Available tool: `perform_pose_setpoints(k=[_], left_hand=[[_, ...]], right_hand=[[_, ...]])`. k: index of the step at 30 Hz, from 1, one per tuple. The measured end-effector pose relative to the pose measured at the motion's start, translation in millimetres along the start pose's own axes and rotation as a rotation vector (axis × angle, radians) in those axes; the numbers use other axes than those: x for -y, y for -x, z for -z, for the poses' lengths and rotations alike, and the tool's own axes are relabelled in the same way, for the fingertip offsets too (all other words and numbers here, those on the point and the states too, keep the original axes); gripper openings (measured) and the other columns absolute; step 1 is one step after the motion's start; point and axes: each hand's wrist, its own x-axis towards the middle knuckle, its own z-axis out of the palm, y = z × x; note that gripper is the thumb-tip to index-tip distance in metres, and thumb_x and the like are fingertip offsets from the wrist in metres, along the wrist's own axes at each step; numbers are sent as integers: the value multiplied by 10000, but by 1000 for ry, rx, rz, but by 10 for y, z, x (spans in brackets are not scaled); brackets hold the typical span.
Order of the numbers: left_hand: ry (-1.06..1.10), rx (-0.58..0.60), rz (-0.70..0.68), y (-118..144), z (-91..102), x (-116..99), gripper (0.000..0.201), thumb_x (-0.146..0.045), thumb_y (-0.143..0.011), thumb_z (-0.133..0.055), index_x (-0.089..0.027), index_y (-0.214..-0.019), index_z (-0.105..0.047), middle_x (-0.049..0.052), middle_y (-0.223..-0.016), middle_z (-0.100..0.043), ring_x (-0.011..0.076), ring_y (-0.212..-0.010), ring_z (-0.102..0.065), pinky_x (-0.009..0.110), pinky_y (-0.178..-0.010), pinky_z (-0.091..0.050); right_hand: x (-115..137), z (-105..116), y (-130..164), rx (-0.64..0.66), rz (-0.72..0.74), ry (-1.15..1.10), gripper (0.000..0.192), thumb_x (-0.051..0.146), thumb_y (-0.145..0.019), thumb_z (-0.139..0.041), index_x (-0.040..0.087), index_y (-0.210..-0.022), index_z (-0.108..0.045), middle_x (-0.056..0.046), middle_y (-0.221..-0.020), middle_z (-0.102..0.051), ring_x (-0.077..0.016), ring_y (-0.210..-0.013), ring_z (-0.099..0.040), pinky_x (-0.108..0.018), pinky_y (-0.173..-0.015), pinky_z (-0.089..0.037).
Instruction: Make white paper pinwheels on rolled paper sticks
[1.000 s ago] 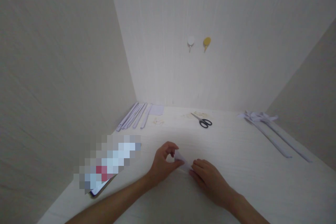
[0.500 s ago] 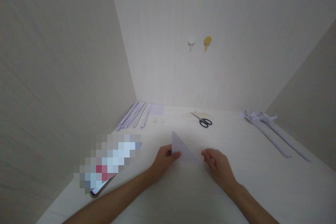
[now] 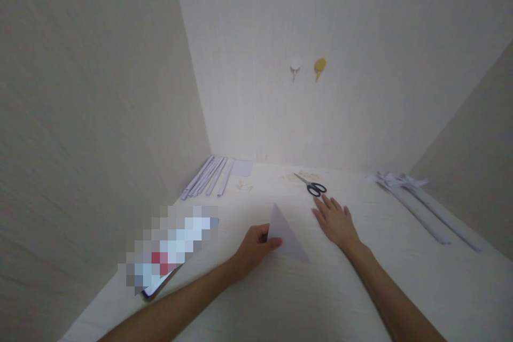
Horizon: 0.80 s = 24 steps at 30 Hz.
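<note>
A pale lilac paper triangle (image 3: 289,238) stands raised above the table, pinched at its left edge between the thumb and fingers of my left hand (image 3: 256,248). My right hand (image 3: 336,222) is palm down over the tabletop with fingers spread, holding nothing. Just beyond its fingertips lies a pair of scissors (image 3: 315,188) with black handles, blades pointing away to the left. Whether my right fingertips touch the scissors' handles I cannot tell.
Several rolled paper sticks (image 3: 208,176) lie at the back left beside a square paper sheet (image 3: 242,167). Rubber bands (image 3: 243,186) are scattered near the wall. A blurred phone (image 3: 176,248) rests at left. Two paper sticks with folded tops (image 3: 420,208) lie at right. Two hooks (image 3: 320,65) hang on the wall.
My right hand has opened and moved forward, away from the paper's right corner toward the scissors. My left hand keeps the paper triangle, now slightly turned.
</note>
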Motion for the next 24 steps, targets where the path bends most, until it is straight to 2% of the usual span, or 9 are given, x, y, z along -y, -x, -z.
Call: perform_pose_setpoints(k=[7, 11, 17, 19, 21, 24], left_hand=[[17, 8, 33, 0, 12, 42, 327, -369, -623, -607, -110, -822, -613, 55, -722, -627, 182, -717, -574, 289, -662, -430], [-2, -6, 31, -3, 14, 46, 333, -379, -613, -612, -103, -799, -615, 60, -740, -627, 169, -676, -571, 275, -628, -429], [26, -4, 26, -1, 4, 27, 283, -347, -614, -619, -110, -769, -619, 45, -726, -628, 156, -659, -569, 261, -630, -424], [32, -6, 16, 1, 0, 29, 282, -338, -617, -618, -106, -776, -619, 48, -732, -629, 158, -669, -569, 264, -643, -423], [36, -4, 2, 4, -2, 35, 289, -336, -626, -612, -102, -796, -617, 56, -747, -629, 161, -679, -568, 270, -648, -424], [32, 3, -6, 9, -3, 39, 300, -337, -633, -607, -102, -821, -616, 61, -769, -629, 163, -682, -565, 275, -645, -427]], right_hand=[[-6, 0, 0, 35, 1, 6, 430, 377, -840, -252, 225, -1232, -343, -76, -1317, -310, -268, -1186, -267, -509, -897, -234], [0, 2, 8, 29, 2, 3, 427, 377, -839, -244, 230, -1225, -349, -70, -1316, -314, -263, -1186, -268, -504, -900, -232], [-12, -12, -43, -67, -48, -60, 516, 391, -823, -277, 97, -1247, -272, -151, -1321, -266, -247, -1169, -289, -423, -901, -272], [-17, -21, -109, -87, -44, -75, 522, 394, -818, -293, 100, -1249, -264, -148, -1330, -246, -251, -1163, -291, -402, -892, -284], [-12, -25, -199, -114, -52, -90, 498, 382, -816, -310, 123, -1241, -287, -127, -1319, -276, -253, -1150, -301, -389, -882, -292], [13, -14, -354, -181, -127, -117, 415, 344, -827, -293, 125, -1164, -394, -123, -1221, -403, -259, -1091, -347, -372, -831, -329]])
